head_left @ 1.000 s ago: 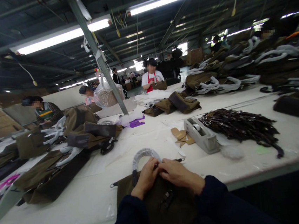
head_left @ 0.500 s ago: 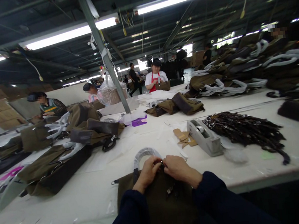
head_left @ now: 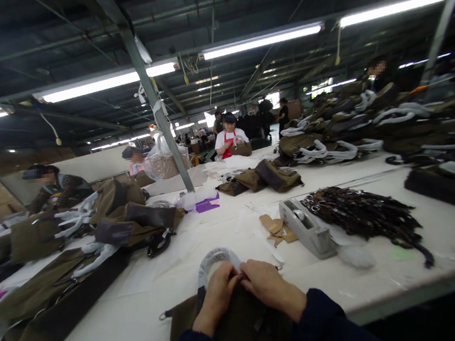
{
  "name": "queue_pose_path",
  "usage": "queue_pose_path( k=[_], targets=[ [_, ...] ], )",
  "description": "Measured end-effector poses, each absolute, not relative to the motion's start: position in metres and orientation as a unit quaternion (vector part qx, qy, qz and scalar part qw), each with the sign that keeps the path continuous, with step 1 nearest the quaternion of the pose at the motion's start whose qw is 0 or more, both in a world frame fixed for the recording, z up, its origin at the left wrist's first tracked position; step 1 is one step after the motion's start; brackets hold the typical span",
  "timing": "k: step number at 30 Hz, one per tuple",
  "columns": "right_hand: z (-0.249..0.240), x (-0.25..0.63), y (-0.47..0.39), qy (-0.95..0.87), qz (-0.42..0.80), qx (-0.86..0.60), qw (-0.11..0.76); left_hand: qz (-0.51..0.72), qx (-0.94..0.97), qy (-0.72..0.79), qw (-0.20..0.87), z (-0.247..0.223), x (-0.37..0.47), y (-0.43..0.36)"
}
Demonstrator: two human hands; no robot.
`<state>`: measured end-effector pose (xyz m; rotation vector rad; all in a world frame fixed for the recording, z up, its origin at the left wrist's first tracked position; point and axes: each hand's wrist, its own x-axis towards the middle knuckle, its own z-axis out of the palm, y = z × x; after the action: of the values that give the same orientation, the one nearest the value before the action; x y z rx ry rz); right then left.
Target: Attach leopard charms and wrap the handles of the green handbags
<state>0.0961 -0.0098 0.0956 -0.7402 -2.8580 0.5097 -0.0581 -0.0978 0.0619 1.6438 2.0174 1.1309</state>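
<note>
An olive-brown fabric bag (head_left: pixel 185 316) lies at the table's near edge, right in front of me. Its handle (head_left: pixel 219 255), wrapped in pale plastic, arches up beyond my hands, and a metal ring sticks out at its left corner. My left hand (head_left: pixel 219 294) is closed in a pinch at the bag's top edge, near the foot of the handle. Close against it, my right hand (head_left: pixel 266 284) pinches at the same spot with fingertips together. What lies between the fingertips is hidden by the fingers.
A grey tape dispenser (head_left: pixel 308 230) stands right of the hands, beside brown card pieces (head_left: pixel 275 226) and a heap of dark straps (head_left: pixel 361 222). Bags pile up at left (head_left: pixel 62 293) and at far right. A metal post (head_left: pixel 162 118) rises beyond; several people work behind.
The whole view has shifted, with the table sitting lower in the picture. Both hands stay pinched together at the bag's top; the fingers have moved slightly. A co-worker at left leans lower.
</note>
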Motion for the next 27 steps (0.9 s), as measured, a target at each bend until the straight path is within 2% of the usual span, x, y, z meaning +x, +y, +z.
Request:
queue_pose_path(
  k=[3, 9, 12, 15, 17, 19, 21, 27],
  targets=[
    [0.094, 0.111, -0.006, -0.938, 0.220, -0.234, 0.128, 0.384, 0.574, 0.710, 0.136, 0.076, -0.057, -0.104],
    [0.102, 0.141, 0.003, -0.939, 0.152, -0.304, 0.052, 0.558, 0.447, 0.612, 0.337, 0.093, -0.030, -0.118],
    [0.104, 0.152, 0.001, -0.925, 0.195, -0.305, 0.115, 0.618, 0.392, 0.566, 0.379, 0.083, -0.011, -0.117],
    [0.098, 0.155, -0.005, -0.869, 0.320, -0.282, 0.252, 0.641, 0.360, 0.558, 0.386, 0.074, 0.005, -0.116],
    [0.090, 0.152, -0.008, -0.784, 0.476, -0.251, 0.308, 0.658, 0.343, 0.555, 0.375, 0.073, 0.011, -0.116],
    [0.081, 0.146, -0.011, -0.663, 0.646, -0.215, 0.311, 0.670, 0.331, 0.553, 0.367, 0.074, 0.014, -0.117],
    [0.072, 0.139, -0.013, -0.554, 0.756, -0.185, 0.297, 0.671, 0.323, 0.561, 0.360, 0.074, 0.015, -0.117],
    [0.054, 0.128, -0.017, -0.509, 0.800, -0.154, 0.278, 0.684, 0.297, 0.570, 0.345, 0.057, 0.009, -0.113]
  ],
)
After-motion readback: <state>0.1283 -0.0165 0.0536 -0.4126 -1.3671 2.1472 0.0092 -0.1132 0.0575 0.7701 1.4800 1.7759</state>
